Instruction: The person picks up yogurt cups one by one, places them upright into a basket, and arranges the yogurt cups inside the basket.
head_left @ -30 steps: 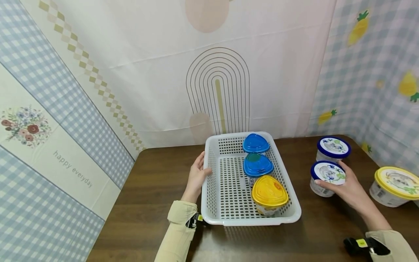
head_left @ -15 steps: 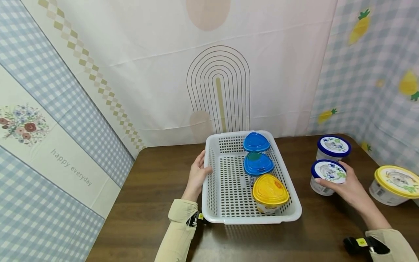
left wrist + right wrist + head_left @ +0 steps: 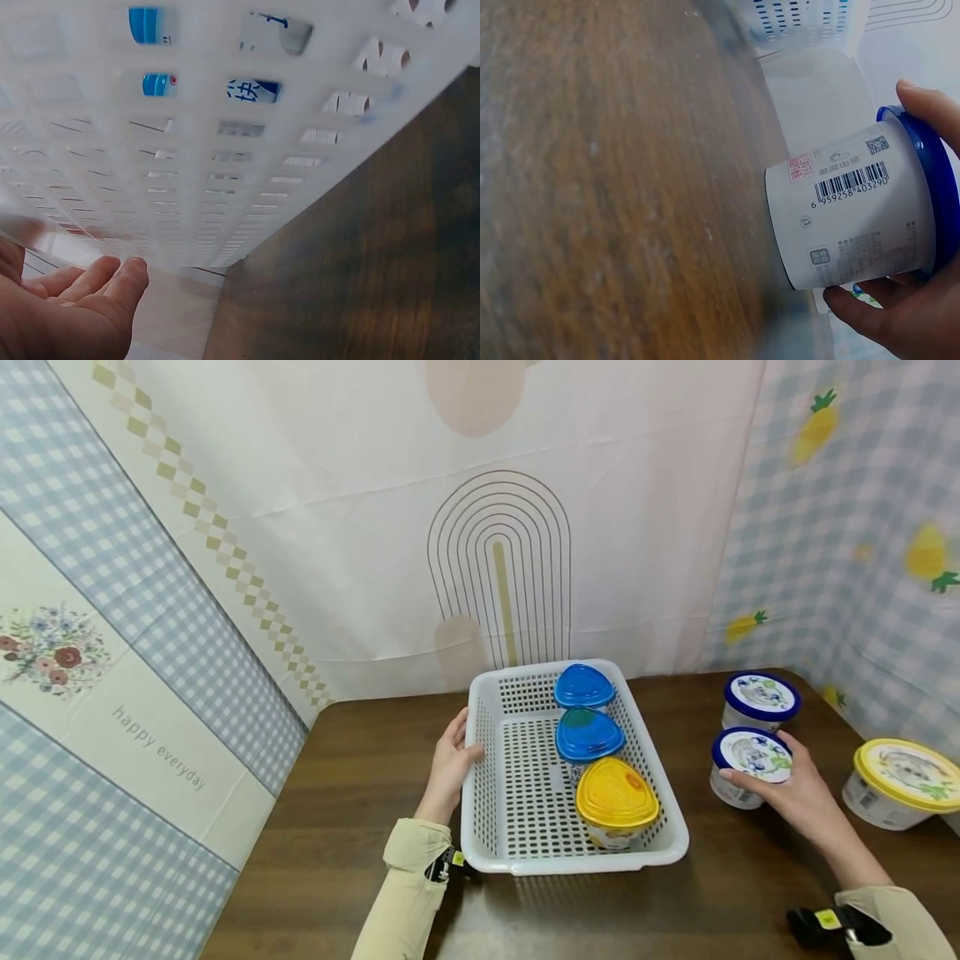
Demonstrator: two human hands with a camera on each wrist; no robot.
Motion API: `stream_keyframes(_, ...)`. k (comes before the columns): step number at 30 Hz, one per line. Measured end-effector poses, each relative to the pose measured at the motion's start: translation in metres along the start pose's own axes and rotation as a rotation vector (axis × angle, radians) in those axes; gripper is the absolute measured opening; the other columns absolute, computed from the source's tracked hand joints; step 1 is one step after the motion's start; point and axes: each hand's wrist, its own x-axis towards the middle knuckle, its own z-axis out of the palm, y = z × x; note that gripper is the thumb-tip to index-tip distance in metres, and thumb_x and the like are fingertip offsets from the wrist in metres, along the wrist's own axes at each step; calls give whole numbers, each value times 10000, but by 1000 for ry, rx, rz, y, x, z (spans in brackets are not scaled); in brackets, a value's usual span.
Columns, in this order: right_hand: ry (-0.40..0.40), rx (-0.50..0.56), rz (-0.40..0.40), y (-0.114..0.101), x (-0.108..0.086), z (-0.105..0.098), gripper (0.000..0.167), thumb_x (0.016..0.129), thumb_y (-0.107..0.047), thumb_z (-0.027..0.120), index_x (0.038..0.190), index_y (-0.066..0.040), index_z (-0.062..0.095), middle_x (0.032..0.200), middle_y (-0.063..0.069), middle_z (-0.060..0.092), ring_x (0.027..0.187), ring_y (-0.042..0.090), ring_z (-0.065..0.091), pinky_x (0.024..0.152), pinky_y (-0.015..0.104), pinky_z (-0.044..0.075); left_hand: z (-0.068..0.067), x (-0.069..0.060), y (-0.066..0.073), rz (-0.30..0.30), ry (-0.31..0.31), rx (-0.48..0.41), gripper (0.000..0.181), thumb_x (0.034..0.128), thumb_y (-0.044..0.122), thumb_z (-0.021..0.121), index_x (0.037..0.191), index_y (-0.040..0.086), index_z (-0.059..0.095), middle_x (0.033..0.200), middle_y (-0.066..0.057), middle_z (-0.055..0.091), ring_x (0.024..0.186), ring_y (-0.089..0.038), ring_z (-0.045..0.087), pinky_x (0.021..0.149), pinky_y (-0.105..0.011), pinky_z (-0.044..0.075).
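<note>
My left hand [image 3: 450, 770] grips the left rim of a white plastic basket [image 3: 487, 865], its thumb over the rim and its fingers along the outer wall. The left wrist view shows the fingers [image 3: 124, 289] against the slotted wall. Inside the basket, along its right side, stand a yellow-lidded tub [image 3: 617, 793] and two blue-lidded tubs, one nearer [image 3: 588, 735] and one farther [image 3: 583, 687]. My right hand [image 3: 806, 793] holds a white round tub with a dark blue lid [image 3: 752, 754], thumb and fingers on opposite sides. A barcode shows on this tub's side [image 3: 847, 210] in the right wrist view.
Just behind the held tub stands another dark-blue-lidded tub [image 3: 762, 696]. A larger yellow-lidded round tub [image 3: 903, 781] is at the far right. Everything rests on a dark wooden table [image 3: 337, 827], with patterned cloth [image 3: 645, 527] hanging behind and at the sides.
The view shifts slightly. Both hands, the basket and the tubs keep their places, with the right hand still holding the dark-blue-lidded tub.
</note>
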Motion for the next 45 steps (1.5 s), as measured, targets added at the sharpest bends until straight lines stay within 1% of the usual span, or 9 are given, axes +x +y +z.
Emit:
stream_keyframes(3, 1, -15, 11, 0, -1, 0, 1198, 907, -540, 676, 1551, 72, -127, 1529, 466, -7, 1349, 675, 136, 1010, 806, 193, 0, -2, -2, -3, 7, -2, 874, 770, -107, 542, 1582, 132, 323, 1568, -134, 400, 1373, -333, 462, 967, -386, 485)
stream_keyframes(7, 0, -27, 4, -1, -1, 1, 1201, 903, -542, 680, 1548, 84, -118, 1529, 467, 2, 1346, 675, 144, 1006, 805, 202, 1, -2, -3, -1, 13, 0, 879, 760, -111, 538, 1580, 121, 324, 1565, -145, 403, 1371, -346, 462, 969, -396, 488)
stream_keyframes(15, 0, -27, -2, -5, -3, -1, 1191, 907, -551, 667, 1551, 81, -110, 1532, 465, 14, 1351, 671, 148, 1008, 799, 209, 3, 1, -1, 10, 10, -5, 878, 757, -124, 526, 1580, 92, 312, 1569, -188, 384, 1382, -382, 439, 1023, -454, 468)
stream_keyframes(18, 3, -24, -1, -7, -6, -5, 1179, 915, -549, 658, 1554, 71, -115, 1539, 458, 3, 1358, 670, 138, 1008, 799, 208, 3, 1, 0, 8, 5, -10, 873, 765, -126, 528, 1581, 93, 309, 1570, -188, 381, 1383, -385, 438, 1024, -458, 467)
stream_keyframes(21, 14, -19, -11, -10, -8, -9, 1166, 922, -543, 650, 1560, 53, -122, 1550, 446, -17, 1368, 666, 123, 1010, 800, 201, 3, 1, 0, 9, 4, -12, 872, 765, -129, 528, 1581, 88, 308, 1568, -195, 382, 1377, -388, 444, 1008, -438, 480)
stream_keyframes(27, 41, 3, -35, -17, -13, -16, 1140, 929, -516, 653, 1572, 28, -116, 1568, 419, -46, 1382, 656, 108, 1019, 803, 179, 3, 1, 0, 0, 16, -8, 868, 765, -129, 534, 1574, 114, 333, 1562, -152, 406, 1368, -344, 464, 987, -421, 485)
stream_keyframes(35, 68, 9, -80, -26, -21, -24, 1112, 933, -480, 661, 1592, -27, -111, 1589, 384, -86, 1405, 637, 58, 1031, 803, 142, 2, 1, 0, 8, 10, -16, 866, 771, -133, 533, 1580, 85, 311, 1570, -190, 380, 1378, -381, 442, 1016, -437, 474)
stream_keyframes(40, 66, 24, -75, -31, -25, -27, 1107, 936, -474, 662, 1596, -52, -121, 1591, 376, -102, 1408, 635, 43, 1034, 805, 129, 2, 2, 0, 11, 3, -28, 870, 772, -136, 533, 1583, 78, 299, 1575, -205, 366, 1383, -396, 431, 1047, -469, 455)
stream_keyframes(45, 58, 28, -65, -34, -28, -28, 1107, 938, -480, 658, 1595, -56, -125, 1589, 380, -105, 1405, 639, 40, 1030, 808, 131, 3, 0, 1, 6, 4, -20, 876, 766, -131, 537, 1582, 90, 307, 1573, -186, 376, 1382, -379, 439, 1044, -479, 455)
